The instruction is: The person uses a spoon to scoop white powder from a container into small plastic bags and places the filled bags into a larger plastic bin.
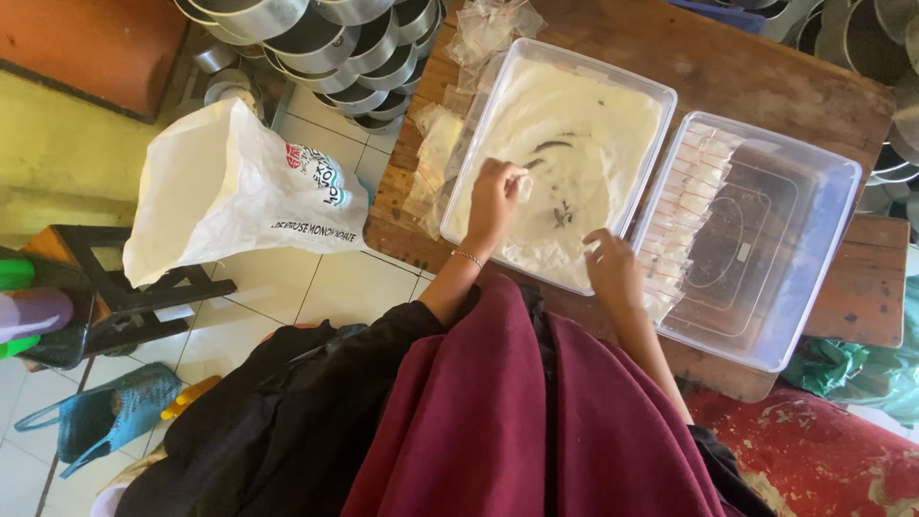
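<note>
The left hand (493, 196) pinches a small clear bag (522, 182) over the powder tub (565, 72); right hand (613, 268), grip unclear, should steady it.

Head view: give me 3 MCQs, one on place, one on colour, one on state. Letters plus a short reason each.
1. Where is the left hand?
A. over the white powder tub
B. on the white sack
C. on the floor tiles

2. What colour is the cloth over the person's lap?
A. yellow
B. maroon
C. blue

3. What is the state of the clear tub on the right?
A. full of powder
B. lidded
C. open, with small filled bags stacked at its left side

Answers: 1 A, the hand sits inside the tub's outline above the powder. 2 B, the fabric reads dark red. 3 C, no lid shows, its bottom is visible and packets line one side.
</note>
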